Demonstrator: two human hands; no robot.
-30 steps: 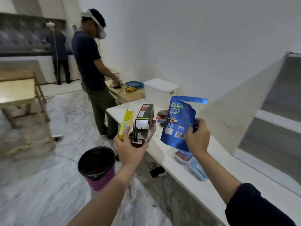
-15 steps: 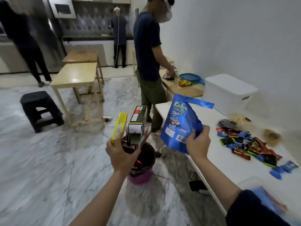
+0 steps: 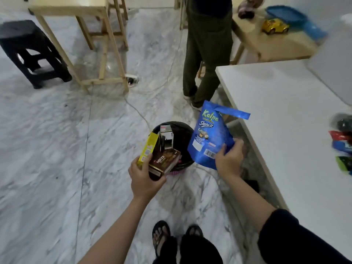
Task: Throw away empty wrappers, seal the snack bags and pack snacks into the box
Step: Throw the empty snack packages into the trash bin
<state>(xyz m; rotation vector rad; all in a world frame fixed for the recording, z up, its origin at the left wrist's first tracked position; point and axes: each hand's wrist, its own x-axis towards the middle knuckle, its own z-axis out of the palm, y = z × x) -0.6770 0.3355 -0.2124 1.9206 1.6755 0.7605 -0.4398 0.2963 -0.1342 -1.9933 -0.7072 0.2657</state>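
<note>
My left hand [image 3: 145, 179] grips a bundle of snack cartons: a yellow box [image 3: 147, 148], a brown box [image 3: 165, 161] and a dark opened carton [image 3: 166, 138]. They hang right over the black-lined bin [image 3: 183, 130] on the floor. My right hand [image 3: 229, 161] pinches the lower corner of a blue Kalpa snack bag [image 3: 210, 136], whose torn top strip sticks out to the right. The bag hangs beside the bin's right rim. Loose wrapped snacks [image 3: 342, 147] lie at the right edge of the white table [image 3: 285, 115].
A person in green trousers [image 3: 206, 54] stands just beyond the bin at a wooden table [image 3: 270, 44] with a yellow toy car [image 3: 275, 26]. A cable [image 3: 137, 109] runs across the marble floor. A wooden table frame [image 3: 102, 44] and a black stool [image 3: 32, 52] stand at left.
My view has tilted down from the room to the floor. Both hands have come down over the bin, the cartons and the blue bag still held.
</note>
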